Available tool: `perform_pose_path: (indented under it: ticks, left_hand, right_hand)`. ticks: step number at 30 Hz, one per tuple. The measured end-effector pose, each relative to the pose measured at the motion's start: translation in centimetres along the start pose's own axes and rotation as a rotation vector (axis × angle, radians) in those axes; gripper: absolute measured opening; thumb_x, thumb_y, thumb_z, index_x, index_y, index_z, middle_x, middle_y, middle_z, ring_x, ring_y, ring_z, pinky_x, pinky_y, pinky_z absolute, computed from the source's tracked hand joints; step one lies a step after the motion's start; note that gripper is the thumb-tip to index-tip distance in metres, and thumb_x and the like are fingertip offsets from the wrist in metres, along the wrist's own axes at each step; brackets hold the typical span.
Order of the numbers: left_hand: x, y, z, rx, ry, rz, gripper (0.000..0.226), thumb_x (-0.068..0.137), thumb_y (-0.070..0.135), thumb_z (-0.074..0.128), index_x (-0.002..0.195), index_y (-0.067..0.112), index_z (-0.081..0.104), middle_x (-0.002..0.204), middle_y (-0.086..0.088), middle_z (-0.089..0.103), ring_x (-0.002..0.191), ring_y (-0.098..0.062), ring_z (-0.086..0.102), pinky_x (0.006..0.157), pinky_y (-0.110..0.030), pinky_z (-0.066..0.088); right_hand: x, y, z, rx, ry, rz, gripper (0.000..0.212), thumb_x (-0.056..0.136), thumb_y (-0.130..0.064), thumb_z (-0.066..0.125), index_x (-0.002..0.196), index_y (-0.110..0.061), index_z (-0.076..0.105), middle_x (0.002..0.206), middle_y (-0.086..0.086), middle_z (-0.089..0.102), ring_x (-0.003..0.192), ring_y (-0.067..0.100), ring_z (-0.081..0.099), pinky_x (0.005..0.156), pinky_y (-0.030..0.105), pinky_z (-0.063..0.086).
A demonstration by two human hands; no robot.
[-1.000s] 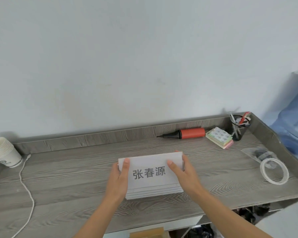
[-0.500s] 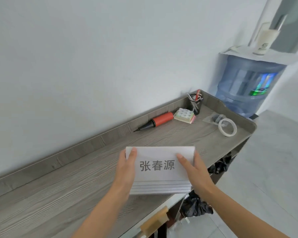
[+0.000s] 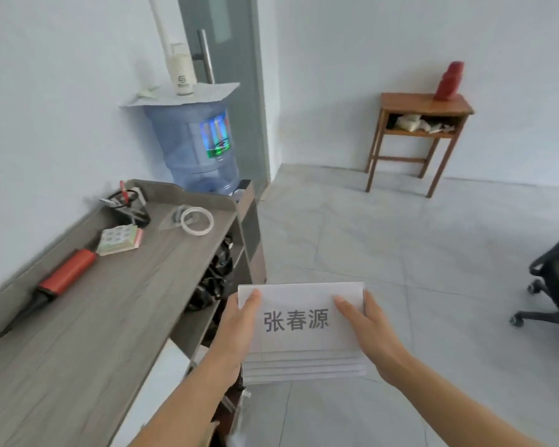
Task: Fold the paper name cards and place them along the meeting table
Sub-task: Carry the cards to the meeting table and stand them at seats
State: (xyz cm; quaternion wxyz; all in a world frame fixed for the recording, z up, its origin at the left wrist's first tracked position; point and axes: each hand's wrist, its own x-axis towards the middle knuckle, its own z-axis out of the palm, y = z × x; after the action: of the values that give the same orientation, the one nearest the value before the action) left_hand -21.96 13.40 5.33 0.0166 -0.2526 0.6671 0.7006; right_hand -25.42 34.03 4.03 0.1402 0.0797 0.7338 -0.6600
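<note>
A stack of white folded paper name cards (image 3: 299, 333) hangs in the air over the grey tiled floor, to the right of the wooden side desk (image 3: 78, 333). The top card shows three dark printed characters. My left hand (image 3: 239, 324) grips the stack's left edge, thumb on top. On the right edge my right hand (image 3: 368, 330) does the same. Several card edges fan out at the stack's lower side.
On the desk lie a red hand pump (image 3: 62, 282), a pad of sticky notes (image 3: 120, 240), a tape roll (image 3: 197, 221) and a pen holder (image 3: 126, 201). A water jug (image 3: 194, 143) stands behind it. A small wooden table (image 3: 417, 133) is by the far wall, an office chair (image 3: 552, 285) at right.
The view has swung right, away from the desk and wall toward the open room. Both hands have carried the card stack off the desk top and now hold it over the floor.
</note>
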Motion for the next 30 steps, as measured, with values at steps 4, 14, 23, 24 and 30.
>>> perform_pose_path:
  ticks: [4, 14, 23, 24, 30]
  left_hand:
    - [0.6, -1.3, 11.4, 0.083, -0.182, -0.041, 0.042, 0.089, 0.047, 0.055, 0.122, 0.021, 0.054, 0.116, -0.006, 0.068, 0.102, -0.021, 0.066, 0.084, -0.039, 0.055]
    - [2.6, -3.1, 36.1, 0.325, -0.602, -0.171, 0.049, 0.087, 0.049, 0.056, 0.123, 0.016, 0.053, 0.117, -0.007, 0.067, 0.102, -0.023, 0.067, 0.089, -0.043, 0.055]
    - [7.0, -2.1, 60.0, 0.502, -0.924, -0.120, 0.026, 0.095, 0.037, 0.051, 0.109, 0.015, 0.053, 0.103, -0.010, 0.069, 0.088, -0.023, 0.068, 0.064, -0.032, 0.052]
    - [7.0, -1.5, 62.4, 0.521, -0.961, -0.112, 0.026, 0.095, 0.036, 0.051, 0.109, 0.015, 0.053, 0.102, -0.010, 0.069, 0.087, -0.022, 0.068, 0.062, -0.031, 0.052]
    - [6.0, -0.2, 76.5, 0.677, -1.227, -0.071, 0.023, 0.095, 0.037, 0.050, 0.108, 0.019, 0.054, 0.098, -0.008, 0.072, 0.082, -0.019, 0.071, 0.057, -0.026, 0.053]
  right_hand:
    - [-0.5, 2.2, -11.1, 0.055, 0.161, 0.070, 0.028, 0.091, -0.040, 0.059, 0.113, -0.024, 0.056, 0.104, -0.003, 0.071, 0.092, 0.013, 0.069, 0.074, 0.029, 0.053]
    - [-1.7, 6.9, -31.9, 0.222, 0.536, 0.212, 0.026, 0.092, -0.036, 0.059, 0.113, -0.022, 0.055, 0.102, 0.000, 0.072, 0.088, 0.016, 0.071, 0.069, 0.029, 0.055]
    - [3.3, 8.4, -47.5, 0.373, 0.890, 0.236, 0.024, 0.093, -0.034, 0.057, 0.113, -0.021, 0.053, 0.100, 0.001, 0.071, 0.085, 0.016, 0.071, 0.066, 0.027, 0.055]
    - [3.6, 8.2, -49.1, 0.392, 0.927, 0.232, 0.025, 0.093, -0.034, 0.058, 0.114, -0.021, 0.053, 0.101, 0.002, 0.071, 0.085, 0.016, 0.072, 0.066, 0.027, 0.056]
    - [3.5, 8.7, -57.8, 0.510, 1.154, 0.213, 0.024, 0.092, -0.032, 0.061, 0.112, -0.020, 0.056, 0.098, 0.000, 0.074, 0.075, 0.007, 0.073, 0.059, 0.019, 0.055]
